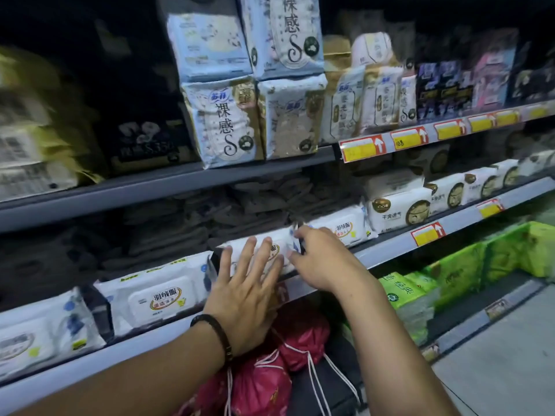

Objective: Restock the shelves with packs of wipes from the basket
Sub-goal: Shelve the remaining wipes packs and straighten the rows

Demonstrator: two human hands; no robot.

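A white pack of wipes (271, 250) lies at the front of the middle shelf (390, 249). My left hand (244, 292) presses flat on it with straight, spread fingers. My right hand (318, 258) pinches the pack's right end seam with curled fingers. More white packs of the same wipes lie along the shelf: one to the left (156, 292), one at far left (39, 334), one to the right (342, 228). No basket is in view.
Tall blue-white packs (225, 124) stand on the upper shelf. White packs with brown emblems (402, 205) lie to the right. Green packs (468, 274) fill the lower shelf. Red drawstring bags (282, 364) sit below my arms. Grey floor shows at lower right.
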